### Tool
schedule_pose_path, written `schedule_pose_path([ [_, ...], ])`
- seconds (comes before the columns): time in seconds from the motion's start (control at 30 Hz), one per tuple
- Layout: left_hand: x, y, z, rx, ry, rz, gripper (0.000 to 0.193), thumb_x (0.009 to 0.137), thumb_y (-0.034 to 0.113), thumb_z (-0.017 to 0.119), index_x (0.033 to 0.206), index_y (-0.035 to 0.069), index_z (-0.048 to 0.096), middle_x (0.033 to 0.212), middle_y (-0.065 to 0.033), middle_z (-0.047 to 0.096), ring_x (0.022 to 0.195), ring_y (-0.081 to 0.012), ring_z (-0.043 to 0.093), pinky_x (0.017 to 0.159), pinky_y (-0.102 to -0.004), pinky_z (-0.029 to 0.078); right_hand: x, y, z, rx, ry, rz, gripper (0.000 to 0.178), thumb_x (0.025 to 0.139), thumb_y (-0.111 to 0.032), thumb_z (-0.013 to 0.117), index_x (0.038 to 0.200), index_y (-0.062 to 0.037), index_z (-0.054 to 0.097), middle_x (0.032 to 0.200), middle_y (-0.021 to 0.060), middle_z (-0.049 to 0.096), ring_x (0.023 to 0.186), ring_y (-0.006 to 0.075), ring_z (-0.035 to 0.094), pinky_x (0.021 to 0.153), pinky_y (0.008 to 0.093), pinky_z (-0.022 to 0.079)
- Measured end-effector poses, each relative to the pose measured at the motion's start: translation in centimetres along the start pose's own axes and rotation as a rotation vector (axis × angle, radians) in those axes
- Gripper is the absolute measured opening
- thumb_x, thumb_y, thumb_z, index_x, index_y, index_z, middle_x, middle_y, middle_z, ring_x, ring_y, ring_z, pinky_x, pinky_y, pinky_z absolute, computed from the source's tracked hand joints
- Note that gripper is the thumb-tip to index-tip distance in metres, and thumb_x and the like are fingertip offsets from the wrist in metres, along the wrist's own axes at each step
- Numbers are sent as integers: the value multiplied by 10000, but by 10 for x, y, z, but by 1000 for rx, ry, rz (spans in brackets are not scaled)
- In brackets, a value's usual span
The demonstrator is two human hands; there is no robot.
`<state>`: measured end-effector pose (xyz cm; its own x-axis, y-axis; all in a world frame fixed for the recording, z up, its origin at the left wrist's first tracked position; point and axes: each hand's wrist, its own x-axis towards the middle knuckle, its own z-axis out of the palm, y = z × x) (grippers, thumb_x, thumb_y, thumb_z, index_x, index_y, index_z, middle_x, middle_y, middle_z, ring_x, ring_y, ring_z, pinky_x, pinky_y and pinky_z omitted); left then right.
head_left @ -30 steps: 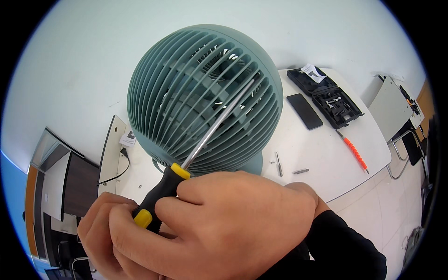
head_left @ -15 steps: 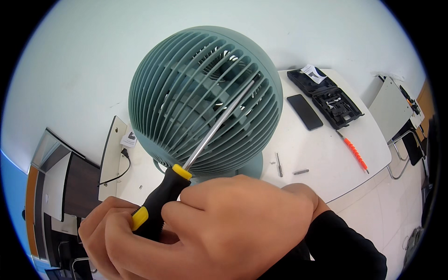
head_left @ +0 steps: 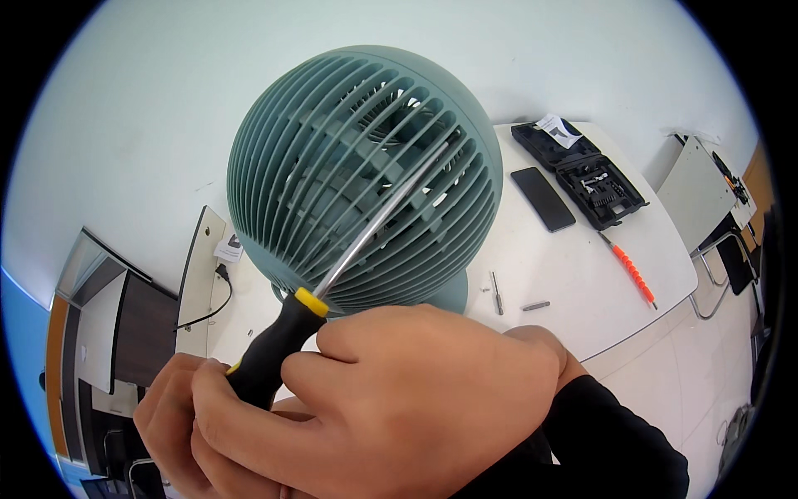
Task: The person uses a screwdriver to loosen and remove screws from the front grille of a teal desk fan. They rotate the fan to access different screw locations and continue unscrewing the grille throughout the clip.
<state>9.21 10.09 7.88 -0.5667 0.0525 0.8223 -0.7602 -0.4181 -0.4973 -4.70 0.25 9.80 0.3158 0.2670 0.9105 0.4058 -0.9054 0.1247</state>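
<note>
A round grey-green fan [head_left: 274,191] with a slatted grille stands on the white table [head_left: 573,308]. A screwdriver [head_left: 278,337] with a black and yellow handle and a long metal shaft slants up across the grille. Its far end meets the slats at the upper right, where the tip is hidden. My right hand [head_left: 432,391], back uppermost, closes its fingers on the handle. At the lower left, my left hand [head_left: 170,407] has its fingers bent round the handle's rear end, partly covered by the right hand; its fingertips are hidden.
Right of the fan lie a black phone [head_left: 543,200], an open black tool case [head_left: 600,193] and an orange flexible shaft [head_left: 629,270]. Small metal bits [head_left: 498,295] lie near the fan's base. A black plug and cord [head_left: 224,287] are at the left. The wall stands behind.
The screwdriver handle has shifted slightly left and up, and its yellow rear patch is now mostly turned out of sight. The fingers at the handle's end have moved a little left.
</note>
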Motion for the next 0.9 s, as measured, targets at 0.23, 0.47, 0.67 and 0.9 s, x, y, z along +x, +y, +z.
schedule_pose_path([
  [0.23,3,-8,-3,-27,11,86,278,877,49,588,616,50,494,600,-45,520,511,-147,530,468,-231,402,13,-8,-22,-38,-128,135,165,906,-216,652,902,-90,546,487,-36,320,388,99,414,393,261,321],
  [0.47,5,-10,-6,-91,0,62,320,925,96,603,624,41,510,611,-56,554,514,-152,561,458,-237,415,8,-3,-4,12,-63,45,161,889,-200,644,943,-66,572,579,-2,383,409,92,416,395,253,323],
  [0.67,30,-6,-30,-374,-464,-305,428,1021,191,566,622,49,508,622,-53,573,520,-165,576,451,-242,418,0,-1,3,2,-19,7,183,882,-184,639,979,-36,592,661,33,427,424,91,416,393,249,318],
  [0.9,5,4,-1,71,-3,-54,381,995,185,575,638,63,519,614,-53,567,506,-144,553,479,-254,426,2,-4,13,-3,28,-25,220,875,-166,633,1020,-1,615,756,74,478,441,90,416,391,244,312],
])
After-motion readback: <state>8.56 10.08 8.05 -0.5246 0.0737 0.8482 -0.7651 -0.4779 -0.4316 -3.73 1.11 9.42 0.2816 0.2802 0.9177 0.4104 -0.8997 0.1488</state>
